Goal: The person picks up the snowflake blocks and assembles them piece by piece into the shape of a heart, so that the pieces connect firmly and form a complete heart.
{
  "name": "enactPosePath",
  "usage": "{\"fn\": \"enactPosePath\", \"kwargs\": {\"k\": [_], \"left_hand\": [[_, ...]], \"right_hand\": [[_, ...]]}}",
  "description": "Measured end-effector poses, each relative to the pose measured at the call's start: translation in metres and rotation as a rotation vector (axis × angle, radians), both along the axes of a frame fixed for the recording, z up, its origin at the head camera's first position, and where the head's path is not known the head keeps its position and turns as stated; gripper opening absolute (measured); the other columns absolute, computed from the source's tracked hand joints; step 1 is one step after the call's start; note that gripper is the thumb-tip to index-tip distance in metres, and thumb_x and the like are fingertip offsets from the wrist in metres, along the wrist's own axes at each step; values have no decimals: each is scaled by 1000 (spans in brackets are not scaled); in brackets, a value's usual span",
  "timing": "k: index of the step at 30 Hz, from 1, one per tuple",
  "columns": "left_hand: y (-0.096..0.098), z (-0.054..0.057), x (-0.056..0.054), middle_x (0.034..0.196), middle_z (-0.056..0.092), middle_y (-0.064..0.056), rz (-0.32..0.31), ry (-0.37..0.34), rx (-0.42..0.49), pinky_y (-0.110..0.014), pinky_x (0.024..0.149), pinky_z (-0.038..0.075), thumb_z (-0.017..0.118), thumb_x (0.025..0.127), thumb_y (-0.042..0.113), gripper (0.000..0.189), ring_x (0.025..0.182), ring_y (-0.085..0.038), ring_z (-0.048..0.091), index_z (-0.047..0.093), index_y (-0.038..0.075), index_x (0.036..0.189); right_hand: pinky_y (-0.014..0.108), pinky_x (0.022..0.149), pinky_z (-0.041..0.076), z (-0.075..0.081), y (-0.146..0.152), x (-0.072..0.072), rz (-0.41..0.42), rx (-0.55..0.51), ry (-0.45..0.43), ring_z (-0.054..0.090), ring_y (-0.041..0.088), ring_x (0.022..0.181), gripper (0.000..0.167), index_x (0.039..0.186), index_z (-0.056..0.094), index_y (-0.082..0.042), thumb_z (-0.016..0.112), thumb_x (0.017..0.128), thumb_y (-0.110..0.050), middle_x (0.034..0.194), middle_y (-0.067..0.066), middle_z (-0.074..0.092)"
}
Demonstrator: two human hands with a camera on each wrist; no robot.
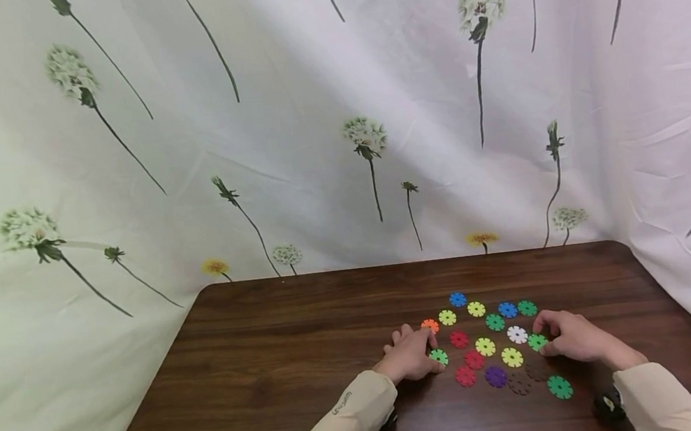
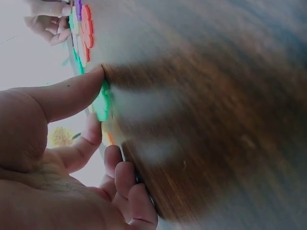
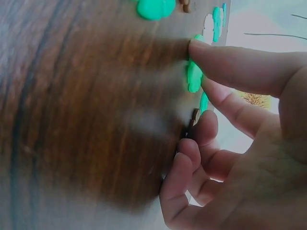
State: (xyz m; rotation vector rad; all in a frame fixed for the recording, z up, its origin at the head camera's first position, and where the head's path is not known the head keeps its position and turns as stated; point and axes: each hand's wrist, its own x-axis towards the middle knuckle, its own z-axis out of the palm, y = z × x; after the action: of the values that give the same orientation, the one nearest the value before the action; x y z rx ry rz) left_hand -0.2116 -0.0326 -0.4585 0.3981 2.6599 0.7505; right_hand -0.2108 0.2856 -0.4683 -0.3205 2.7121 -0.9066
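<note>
Notched plastic discs in several colours lie flat on the dark wooden table. With thumb and index finger, my left hand (image 1: 409,356) pinches a light green disc (image 1: 439,356) by its edges at the left side of the group. The same green disc (image 2: 101,103) shows between thumb and index finger in the left wrist view, at the tabletop. An orange disc (image 1: 429,325) lies by the left index finger. My right hand (image 1: 575,337) pinches another light green disc (image 1: 537,342) at the right, also at table level. Beside it lies a white disc (image 1: 517,335).
Between the hands lie red (image 1: 459,339), yellow (image 1: 485,347), purple (image 1: 496,377) and brown discs (image 1: 519,384). Blue discs (image 1: 457,299) lie farther back. A darker green disc (image 1: 559,387) is near the right wrist. Floral cloth (image 1: 312,142) hangs behind the table (image 1: 243,381).
</note>
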Motion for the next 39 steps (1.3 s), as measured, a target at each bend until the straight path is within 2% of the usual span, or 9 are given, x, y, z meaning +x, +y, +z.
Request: {"fn": "enactPosePath", "kwargs": {"k": [11, 16, 20, 23, 26, 30, 36, 39], "left_hand": [[-2, -1, -1, 88, 44, -1, -22, 37, 36, -38, 73, 26, 80, 79, 21, 30, 86, -22, 37, 52, 16, 88], [-5, -2, -2, 76, 50, 3, -37, 76, 73, -35, 71, 27, 81, 77, 18, 31, 77, -15, 44, 53, 15, 89], [-9, -3, -4, 74, 54, 4, -30, 108, 107, -33, 72, 31, 80, 78, 15, 29, 71, -11, 48, 53, 14, 90], [-13, -5, -6, 76, 55, 3, -20, 106, 135, -31, 71, 38, 77, 80, 12, 27, 70, -11, 49, 53, 14, 92], [-18, -4, -9, 77, 57, 1, -13, 87, 181, -27, 63, 42, 74, 83, 8, 24, 68, -11, 50, 54, 13, 95], [-26, -1, -15, 77, 58, 0, 12, 94, 260, -25, 57, 42, 73, 83, 6, 22, 65, -11, 50, 56, 12, 97], [-45, 2, -21, 81, 58, -1, 83, 143, 355, -26, 62, 43, 71, 85, 6, 20, 70, -12, 51, 59, 12, 99], [-56, 5, -21, 84, 59, -3, 120, 142, 406, -28, 63, 43, 69, 86, 5, 19, 73, -15, 52, 59, 10, 101]], "right_hand": [[31, 58, 33, 1, -2, 3, -19, -1, 37, 43, 18, 66, 28, 97, 58, -8, 77, 77, -12, 76, 5, 48], [32, 57, 35, 1, -4, 3, -40, -1, 33, 44, 19, 66, 29, 96, 57, -9, 77, 76, -11, 76, 5, 49], [32, 58, 38, 2, -5, 2, -23, -10, 18, 47, 19, 66, 29, 97, 55, -9, 76, 77, -9, 76, 5, 52], [32, 58, 38, 2, -6, 3, -15, -13, -1, 47, 19, 65, 29, 97, 53, -9, 75, 78, -7, 75, 5, 53], [32, 57, 38, 2, -7, 4, -18, -10, -4, 47, 19, 64, 28, 96, 53, -9, 74, 78, -6, 73, 4, 52], [29, 56, 37, 0, -5, 5, -18, -1, 23, 46, 17, 63, 28, 95, 53, -10, 74, 78, -7, 72, 3, 51], [27, 56, 37, -2, -6, 5, -2, -24, 65, 47, 14, 62, 24, 96, 52, -10, 72, 81, -11, 72, 0, 57], [29, 58, 40, -2, -6, 4, -3, -53, 63, 51, 13, 66, 22, 98, 53, -10, 70, 84, -12, 77, 1, 62]]}}
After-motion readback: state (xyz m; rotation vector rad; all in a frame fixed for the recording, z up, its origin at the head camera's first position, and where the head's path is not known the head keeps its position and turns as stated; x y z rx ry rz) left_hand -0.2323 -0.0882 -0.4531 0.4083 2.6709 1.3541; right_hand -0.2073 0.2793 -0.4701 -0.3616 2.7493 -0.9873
